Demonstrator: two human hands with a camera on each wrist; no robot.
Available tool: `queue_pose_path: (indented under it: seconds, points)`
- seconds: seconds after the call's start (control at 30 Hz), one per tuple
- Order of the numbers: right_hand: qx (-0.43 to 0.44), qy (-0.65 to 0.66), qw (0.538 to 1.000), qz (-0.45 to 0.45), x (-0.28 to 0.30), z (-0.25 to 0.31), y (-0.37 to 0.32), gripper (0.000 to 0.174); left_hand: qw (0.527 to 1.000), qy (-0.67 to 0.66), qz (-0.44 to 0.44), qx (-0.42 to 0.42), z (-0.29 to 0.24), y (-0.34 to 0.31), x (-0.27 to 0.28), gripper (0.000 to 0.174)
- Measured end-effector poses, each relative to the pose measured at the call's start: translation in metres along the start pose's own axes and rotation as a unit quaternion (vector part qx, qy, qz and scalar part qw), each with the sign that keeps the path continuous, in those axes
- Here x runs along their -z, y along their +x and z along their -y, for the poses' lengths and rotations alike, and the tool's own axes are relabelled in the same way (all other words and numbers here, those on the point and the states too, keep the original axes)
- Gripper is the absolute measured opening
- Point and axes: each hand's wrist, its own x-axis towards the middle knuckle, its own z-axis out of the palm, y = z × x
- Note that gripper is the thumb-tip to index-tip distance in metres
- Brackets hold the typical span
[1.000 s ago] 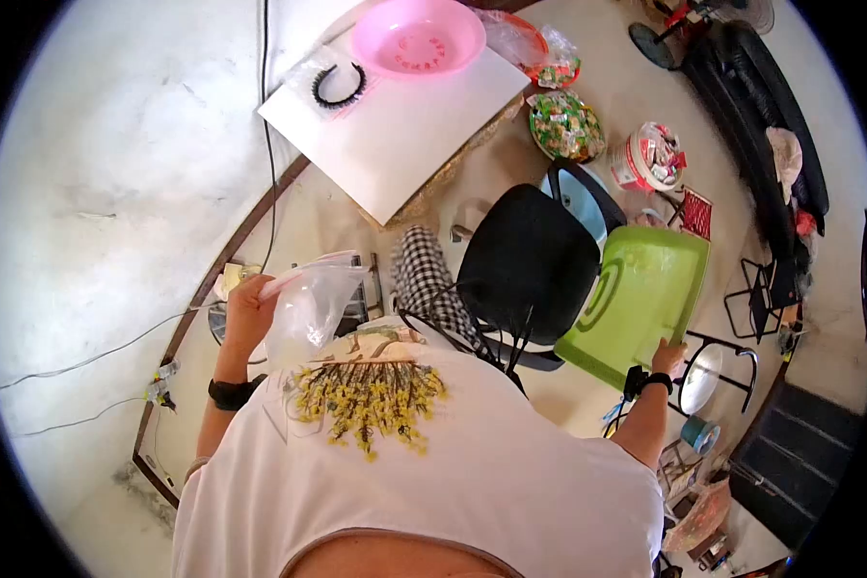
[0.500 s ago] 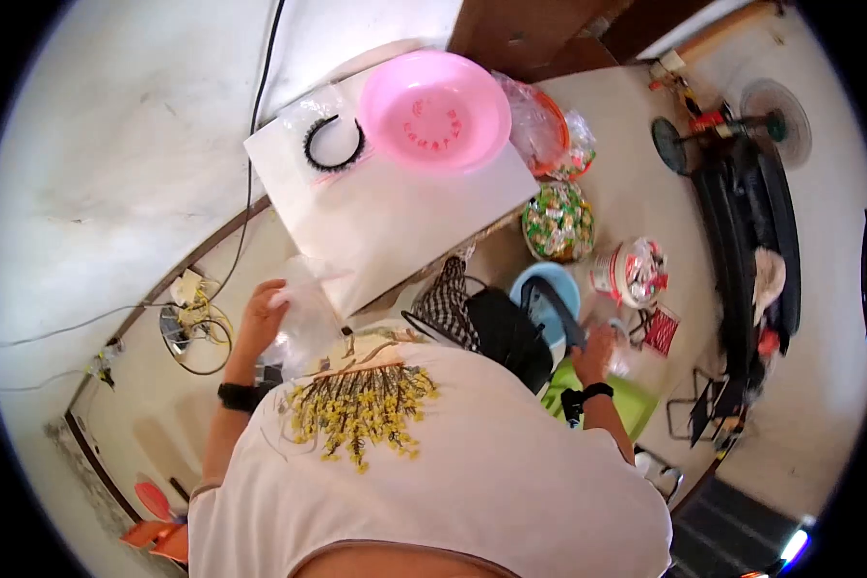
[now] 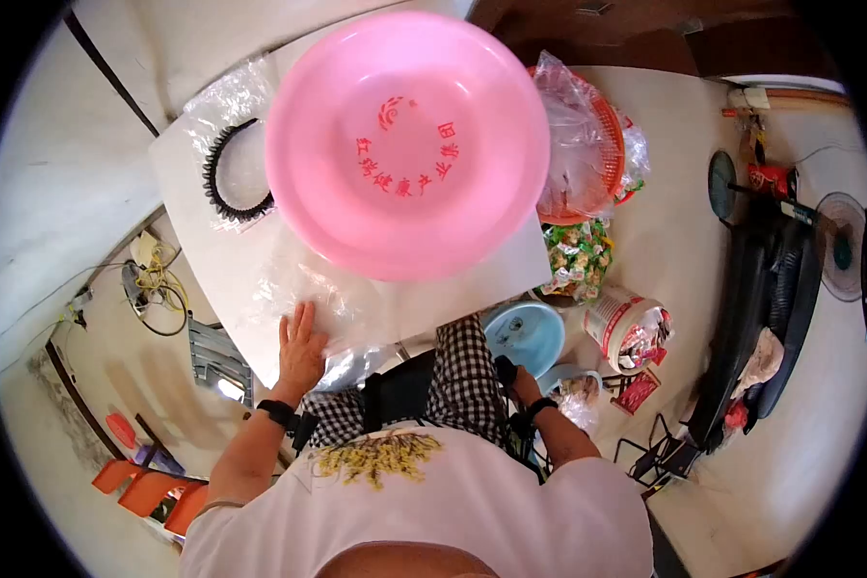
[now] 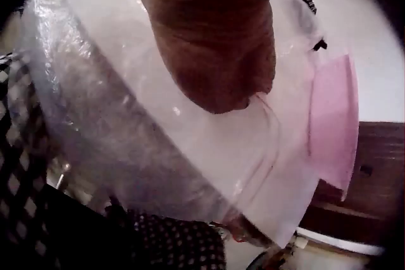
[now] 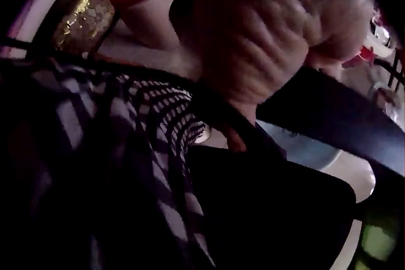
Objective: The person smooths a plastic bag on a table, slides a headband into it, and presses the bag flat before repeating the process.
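My left hand [image 3: 301, 356] rests with straight fingers on a clear plastic bag [image 3: 303, 289], which lies over the near edge of the white table [image 3: 212, 265]. In the left wrist view the bag [image 4: 126, 150] hangs past that edge towards the checkered trousers. Low at my right side, my right hand [image 3: 527, 387] grips the black armrest [image 5: 342, 118] of a chair, beside its black seat [image 5: 272, 213]. A large pink basin [image 3: 293, 144] with red lettering stands on the table beyond the bag. Left of it lies a black spiky headband [image 3: 223, 183] on clear plastic wrapping.
Right of the table are an orange basket [image 3: 609, 135] with plastic in it, green-wrapped packets [image 3: 578, 255], a light-blue basin [image 3: 549, 337] and a white-and-red bucket [image 3: 607, 323]. A black sofa [image 3: 766, 279] stands farther right. A grey stool [image 3: 218, 356] and cables [image 3: 163, 284] are at left.
The body has moved forward and down onto the chair, nearer the table. My left hand has lowered the bag onto the tabletop. My right hand has left the green tray for the armrest.
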Motion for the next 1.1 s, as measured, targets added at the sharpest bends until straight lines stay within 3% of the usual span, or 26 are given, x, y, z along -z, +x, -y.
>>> queue_pose_path:
  seconds: [0.07,0.1,0.13,0.23,0.37,0.4,0.5,0.53,0.67,0.7,0.77,0.87,0.93,1.0,1.1]
  points:
    - [0.064,-0.022,0.996,-0.06,-0.047,-0.058,0.046,0.031,0.999,0.009,-0.038,-0.006,0.008,-0.005,-0.025,0.013]
    - [0.095,-0.036,0.991,-0.091,-0.053,-0.058,0.052,0.026,0.999,0.002,-0.038,-0.011,0.01,-0.006,-0.029,0.013]
    - [0.177,-0.049,0.979,-0.092,-0.044,-0.069,0.05,0.019,0.999,-0.004,-0.037,-0.012,0.012,-0.008,-0.031,0.014]
    - [0.256,0.021,0.959,-0.117,-0.026,-0.064,0.039,0.019,0.999,-0.018,-0.045,-0.013,0.014,-0.008,-0.029,0.015]
    - [0.116,-0.082,0.971,-0.193,-0.003,-0.089,0.065,0.024,0.996,-0.016,-0.078,-0.027,0.016,-0.009,-0.038,0.016]
    - [0.029,-0.034,0.99,-0.131,0.067,0.0,0.011,0.034,0.996,-0.019,-0.084,-0.026,0.015,-0.009,-0.037,0.016]
    - [0.062,-0.057,0.981,-0.175,0.092,-0.005,0.024,0.045,0.996,-0.021,-0.082,-0.016,0.015,-0.009,-0.039,0.016]
    - [0.024,-0.009,0.985,-0.172,0.098,-0.008,0.027,0.052,0.994,-0.024,-0.107,-0.027,0.015,-0.009,-0.04,0.014]
    - [0.006,0.011,0.988,-0.151,0.107,-0.019,0.029,0.049,0.988,0.0,-0.149,-0.048,0.014,-0.009,-0.041,0.014]
    - [-0.015,0.068,0.995,-0.075,0.107,-0.04,0.042,0.042,0.987,-0.001,-0.151,-0.049,0.012,-0.011,-0.043,0.015]
    - [0.146,0.116,0.98,-0.071,0.106,-0.032,0.029,0.038,0.985,0.007,-0.167,-0.053,0.013,-0.011,-0.044,0.015]
    - [0.025,0.103,0.994,0.007,0.106,-0.061,0.066,0.042,0.976,0.027,-0.209,-0.061,0.014,-0.016,-0.049,0.018]
    - [0.143,0.075,0.987,-0.001,0.101,-0.063,0.087,0.047,0.959,0.068,-0.261,-0.088,0.017,-0.019,-0.055,0.024]
    - [0.136,0.054,0.989,-0.025,0.116,0.017,0.014,0.058,0.951,0.054,-0.29,-0.093,0.005,-0.025,-0.05,0.026]
    - [0.289,-0.088,0.953,-0.039,0.129,0.009,0.02,0.05,0.943,0.085,-0.312,-0.075,0.0,-0.031,-0.053,0.024]
